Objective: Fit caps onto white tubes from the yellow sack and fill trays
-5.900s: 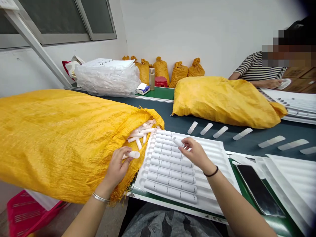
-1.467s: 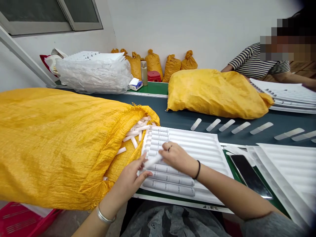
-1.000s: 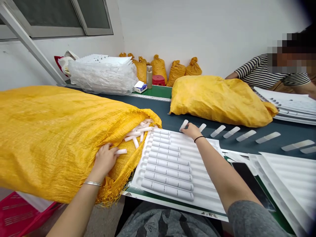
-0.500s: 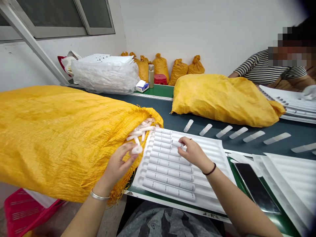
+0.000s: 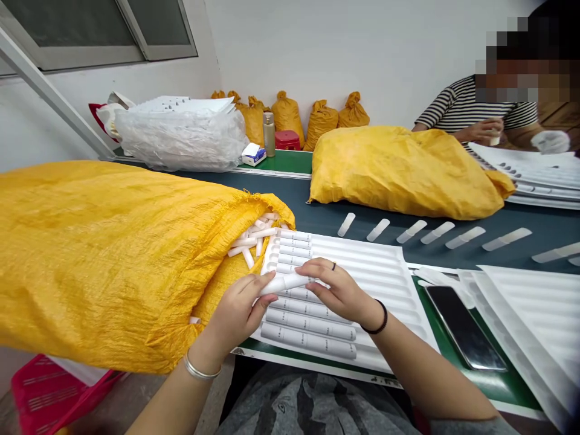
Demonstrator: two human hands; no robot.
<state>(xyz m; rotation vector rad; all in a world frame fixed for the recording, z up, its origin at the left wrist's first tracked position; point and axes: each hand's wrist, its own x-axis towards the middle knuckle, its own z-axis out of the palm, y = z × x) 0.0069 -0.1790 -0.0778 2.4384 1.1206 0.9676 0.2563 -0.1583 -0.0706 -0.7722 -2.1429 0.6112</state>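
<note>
My left hand (image 5: 240, 305) pinches a short white tube (image 5: 270, 285) between thumb and fingers. Meeting it end to end is a second white tube (image 5: 294, 280), gripped by the fingertips of my right hand (image 5: 342, 293); whether one goes inside the other I cannot tell. Both hands hover over a white grooved tray (image 5: 362, 257). Rows of white tubes with small dark print (image 5: 308, 341) lie in its left part, some hidden by my hands. To the left, a yellow woven sack (image 5: 136, 241) lies with its mouth open, showing loose white tubes (image 5: 244, 243).
Several translucent white pieces (image 5: 411, 231) lie in a row on the dark belt (image 5: 272, 181). Right of the tray are a phone (image 5: 464, 326) and more trays (image 5: 539, 320). Beyond lie another yellow sack (image 5: 399, 172) and a plastic-wrapped stack (image 5: 181, 136). A co-worker in a striped shirt sits opposite.
My left hand has moved right, away from the sack's mouth, and my right hand has come left and nearer. Their two tubes now meet. The co-worker's bare hand has come into view.
</note>
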